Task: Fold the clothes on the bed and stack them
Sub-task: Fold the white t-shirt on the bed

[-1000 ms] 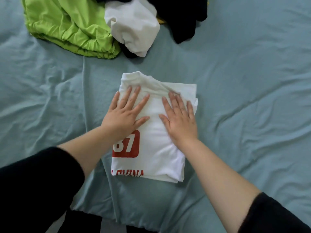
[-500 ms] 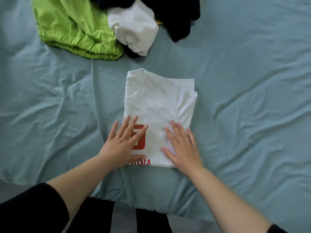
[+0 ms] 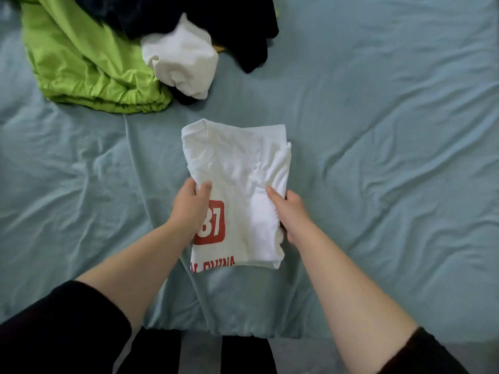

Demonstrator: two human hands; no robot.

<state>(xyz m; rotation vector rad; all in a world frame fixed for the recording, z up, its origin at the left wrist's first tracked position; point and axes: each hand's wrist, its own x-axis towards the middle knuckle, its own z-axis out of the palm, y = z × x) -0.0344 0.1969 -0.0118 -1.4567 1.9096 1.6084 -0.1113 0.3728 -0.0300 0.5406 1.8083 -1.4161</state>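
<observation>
A folded white T-shirt (image 3: 240, 168) with a red number print and red lettering lies in the middle of the bed. My left hand (image 3: 190, 209) grips its left edge, thumb on top. On the other side my right hand (image 3: 290, 211) grips the right edge, thumb on top and fingers under the cloth. The shirt's near half looks slightly raised off the teal sheet (image 3: 391, 157). At the far end lies a pile of unfolded clothes: a lime green garment (image 3: 81, 63), a crumpled white one (image 3: 183, 63) and a dark one (image 3: 237, 25).
The wrinkled teal sheet spreads wide on both sides of the shirt. The bed's near edge (image 3: 243, 333) runs across the bottom, with my dark trouser legs (image 3: 202, 354) below it.
Both hands went from lying flat on the shirt and sliding toward me to gripping its left and right edges. The shirt's near part has lifted a little.
</observation>
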